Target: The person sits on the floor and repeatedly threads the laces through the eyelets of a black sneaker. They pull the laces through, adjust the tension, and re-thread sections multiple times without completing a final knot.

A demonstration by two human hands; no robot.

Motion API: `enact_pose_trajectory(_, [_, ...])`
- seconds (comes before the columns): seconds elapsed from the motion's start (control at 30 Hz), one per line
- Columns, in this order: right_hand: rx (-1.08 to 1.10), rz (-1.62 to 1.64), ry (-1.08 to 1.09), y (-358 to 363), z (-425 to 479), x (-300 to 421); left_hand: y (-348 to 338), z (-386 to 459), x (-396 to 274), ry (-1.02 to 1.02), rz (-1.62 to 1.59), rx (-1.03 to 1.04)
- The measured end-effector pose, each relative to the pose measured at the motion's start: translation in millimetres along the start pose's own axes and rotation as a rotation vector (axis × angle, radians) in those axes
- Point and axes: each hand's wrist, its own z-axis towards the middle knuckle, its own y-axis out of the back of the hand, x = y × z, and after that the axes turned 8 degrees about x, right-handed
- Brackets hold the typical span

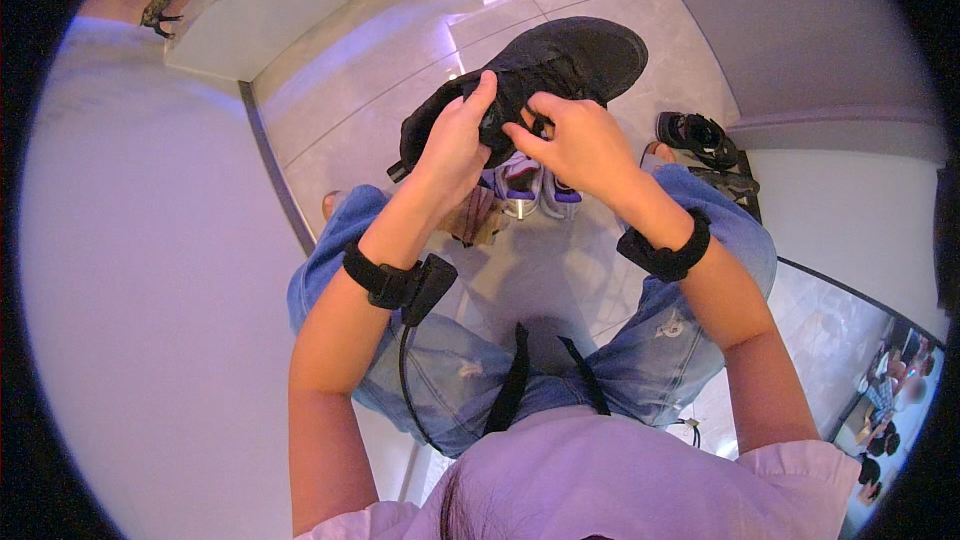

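Note:
A black high-top shoe [570,64] is held up off the floor, its toe pointing to the upper right and its opening to the lower left. My left hand [457,135] grips it by the tongue and collar, thumb on top. At the lacing area, the bent fingers of my right hand [577,135] touch the shoe. Thumb and forefinger look slightly apart, and whether a lace is pinched between them is too dark to tell. Below the shoe, a pair of white and purple sneakers [519,199] stands on the tiled floor [360,127], partly covered by my hands.
Beside the sneakers lies brown striped footwear [472,217]. Black shoes [697,136] sit by the right wall. A white panel [135,240] fills the left side, with a deer figurine [161,0] above it. People [885,405] appear in a mirror-like panel [817,322] at lower right.

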Motion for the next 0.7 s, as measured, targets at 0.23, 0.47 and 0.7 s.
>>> enact_pose_trajectory(0.23, [0.061,1.257,-0.034,74,15,-19,0,0,4,0.061,0.142,-0.081])
enact_pose_trajectory(0.47, [-0.204,1.46,0.017,122,26,-82,-3,-7,2,0.104,0.052,-0.034])
enact_pose_trajectory(0.7, [0.016,0.945,-0.066,68,29,-42,-6,-10,-5,0.049,0.066,-0.083])
